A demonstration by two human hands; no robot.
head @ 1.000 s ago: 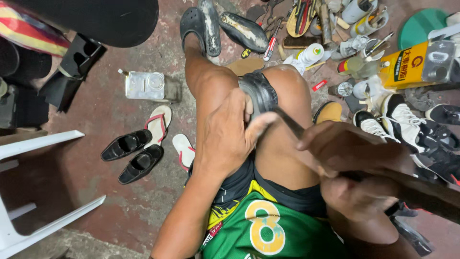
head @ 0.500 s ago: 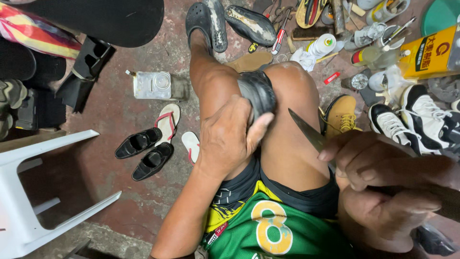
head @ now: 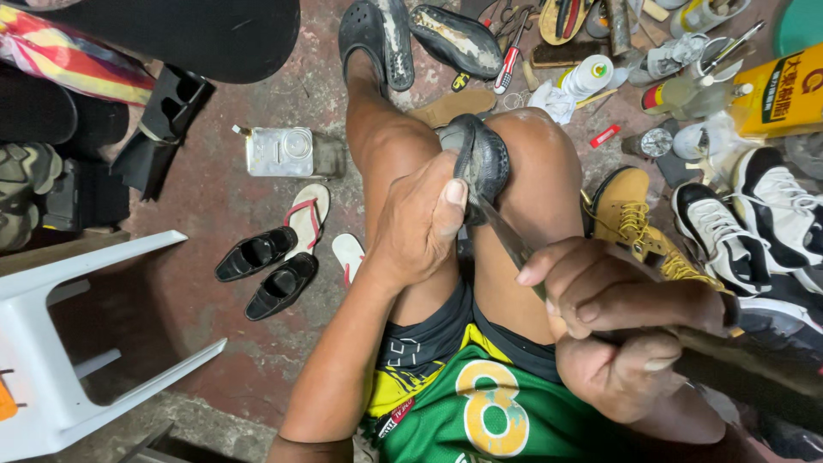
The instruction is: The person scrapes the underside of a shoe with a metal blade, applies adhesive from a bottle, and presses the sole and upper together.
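Item: black rubber sole piece (head: 482, 161), curved and bent, wedged between the person's knees just ahead of the left hand (head: 420, 225). It looked light, pliable and springy rather than stiff, probably tacky more than slippery; best held at the thick outer edge, well clear of the cutting line.

Left hand: closed on the near edge of the sole piece, thumb pressed flat against it.

Knife blade (head: 506, 236): thin, dark, running from the right hand up to the sole piece, its tip touching the rubber beside the left thumb.

Right hand (head: 613, 330): fisted tight round the knife's handle, nearer the body.

Beyond the right hand: tan boot (head: 630, 214), white-and-black sneaker (head: 716, 227), yellow can (head: 784, 94).

Off the left hand: pair of black shoes (head: 267, 270), white plastic chair (head: 51, 343).
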